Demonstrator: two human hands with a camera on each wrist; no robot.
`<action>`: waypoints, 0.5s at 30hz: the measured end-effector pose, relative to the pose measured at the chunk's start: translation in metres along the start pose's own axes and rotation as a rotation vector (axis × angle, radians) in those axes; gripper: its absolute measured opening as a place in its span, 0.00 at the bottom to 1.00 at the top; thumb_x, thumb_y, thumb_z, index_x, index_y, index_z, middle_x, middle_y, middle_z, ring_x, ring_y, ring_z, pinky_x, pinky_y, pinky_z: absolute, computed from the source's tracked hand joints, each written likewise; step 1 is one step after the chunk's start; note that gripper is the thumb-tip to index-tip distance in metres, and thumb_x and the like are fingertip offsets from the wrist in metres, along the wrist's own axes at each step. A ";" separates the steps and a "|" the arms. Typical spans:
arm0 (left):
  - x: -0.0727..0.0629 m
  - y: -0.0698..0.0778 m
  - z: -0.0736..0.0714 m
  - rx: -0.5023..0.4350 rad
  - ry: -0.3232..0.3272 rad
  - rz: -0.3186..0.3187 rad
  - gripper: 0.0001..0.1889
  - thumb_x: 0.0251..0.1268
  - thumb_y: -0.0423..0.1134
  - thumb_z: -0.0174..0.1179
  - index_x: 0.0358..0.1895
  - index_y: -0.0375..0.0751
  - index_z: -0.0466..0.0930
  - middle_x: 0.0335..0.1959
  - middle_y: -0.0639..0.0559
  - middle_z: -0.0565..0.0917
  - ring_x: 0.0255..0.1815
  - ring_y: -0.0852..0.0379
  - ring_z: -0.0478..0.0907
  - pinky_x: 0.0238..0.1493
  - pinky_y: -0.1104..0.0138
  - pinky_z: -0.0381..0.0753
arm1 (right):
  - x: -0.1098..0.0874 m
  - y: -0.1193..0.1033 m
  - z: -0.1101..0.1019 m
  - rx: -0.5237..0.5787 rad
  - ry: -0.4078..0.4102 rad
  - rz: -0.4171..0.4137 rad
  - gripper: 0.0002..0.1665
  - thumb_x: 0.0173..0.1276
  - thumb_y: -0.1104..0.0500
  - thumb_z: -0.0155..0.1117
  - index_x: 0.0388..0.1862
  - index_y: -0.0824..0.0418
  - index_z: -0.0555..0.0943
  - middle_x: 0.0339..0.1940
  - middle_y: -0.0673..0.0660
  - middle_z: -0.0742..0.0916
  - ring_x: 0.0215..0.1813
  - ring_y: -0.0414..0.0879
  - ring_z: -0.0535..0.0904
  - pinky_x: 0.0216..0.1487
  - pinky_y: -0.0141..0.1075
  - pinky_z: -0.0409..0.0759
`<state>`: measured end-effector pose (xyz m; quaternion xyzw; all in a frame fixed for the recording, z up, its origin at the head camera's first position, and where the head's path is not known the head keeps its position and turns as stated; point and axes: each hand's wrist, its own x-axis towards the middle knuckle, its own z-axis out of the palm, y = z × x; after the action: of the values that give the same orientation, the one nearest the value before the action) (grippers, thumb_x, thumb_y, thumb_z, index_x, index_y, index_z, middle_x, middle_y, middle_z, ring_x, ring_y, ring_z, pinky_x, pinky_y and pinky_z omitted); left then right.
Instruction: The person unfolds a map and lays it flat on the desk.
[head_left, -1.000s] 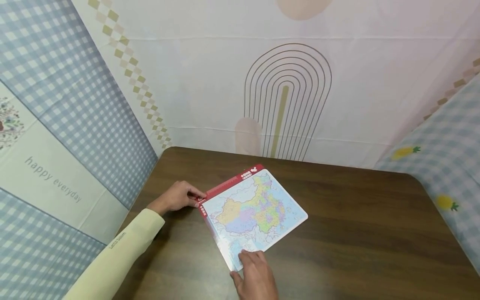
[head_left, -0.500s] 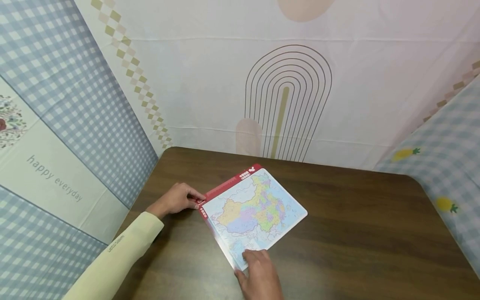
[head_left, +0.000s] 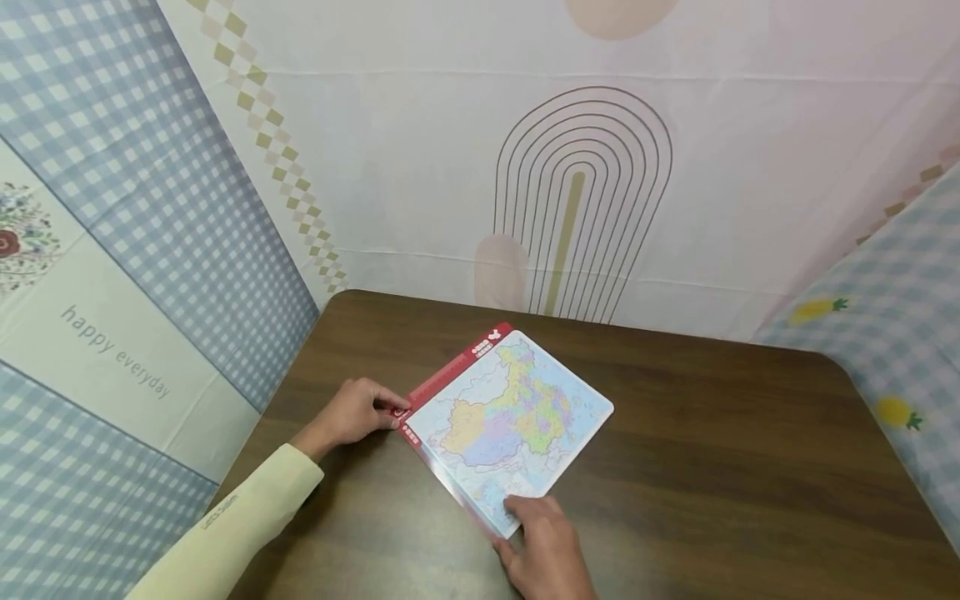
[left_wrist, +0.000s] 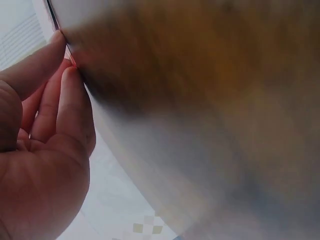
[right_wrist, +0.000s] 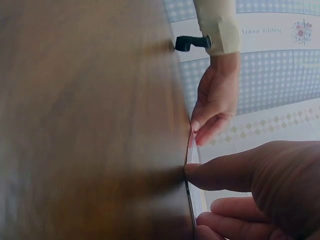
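Note:
A thin rectangular map board [head_left: 517,408], printed with a coloured map of China and a red strip along its far-left edge, lies slanted on the brown table. At its left red corner, my left hand [head_left: 362,412] pinches the edge between thumb and fingers; the left wrist view shows the fingertips of the left hand [left_wrist: 50,135] meeting at that thin edge. My right hand [head_left: 546,546] grips the near corner, thumb at the side and fingers over the printed face. In the right wrist view, the thumb of the right hand [right_wrist: 280,185] presses on the board's edge.
The dark wooden table [head_left: 720,450] extends to the right of the board. Behind it hangs a pale cloth [head_left: 405,167] with an arch pattern. Blue checked cloths hang at the left [head_left: 187,167] and right sides. A small black device sits on the left wrist [right_wrist: 192,43].
The map board has turned slightly counterclockwise, its near corner shifting right and its far corner left. My right hand has moved right with it, while my left hand stays almost in place.

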<state>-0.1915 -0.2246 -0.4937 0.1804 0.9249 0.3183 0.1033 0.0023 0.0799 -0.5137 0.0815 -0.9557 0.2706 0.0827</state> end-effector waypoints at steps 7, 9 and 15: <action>-0.014 0.010 0.011 0.006 0.052 -0.064 0.15 0.55 0.31 0.80 0.46 0.50 0.95 0.40 0.54 0.93 0.36 0.62 0.80 0.37 0.67 0.79 | -0.001 0.008 -0.006 -0.018 0.001 0.031 0.30 0.47 0.53 0.91 0.48 0.59 0.89 0.47 0.53 0.92 0.49 0.51 0.85 0.46 0.43 0.86; -0.017 0.014 0.014 0.021 0.068 -0.077 0.16 0.55 0.30 0.80 0.47 0.50 0.95 0.40 0.55 0.93 0.33 0.62 0.77 0.35 0.69 0.77 | -0.001 0.010 -0.009 -0.022 -0.019 0.041 0.29 0.48 0.53 0.91 0.48 0.58 0.89 0.47 0.53 0.92 0.50 0.51 0.85 0.47 0.44 0.86; -0.022 0.026 0.021 0.112 0.110 -0.050 0.20 0.54 0.27 0.78 0.52 0.42 0.93 0.38 0.51 0.90 0.33 0.61 0.76 0.36 0.68 0.77 | -0.002 0.016 -0.012 -0.029 -0.047 0.044 0.28 0.49 0.52 0.90 0.48 0.57 0.89 0.48 0.53 0.92 0.50 0.51 0.85 0.46 0.44 0.85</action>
<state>-0.1577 -0.2027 -0.4919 0.1451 0.9497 0.2730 0.0498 0.0026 0.1000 -0.5118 0.0657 -0.9627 0.2565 0.0555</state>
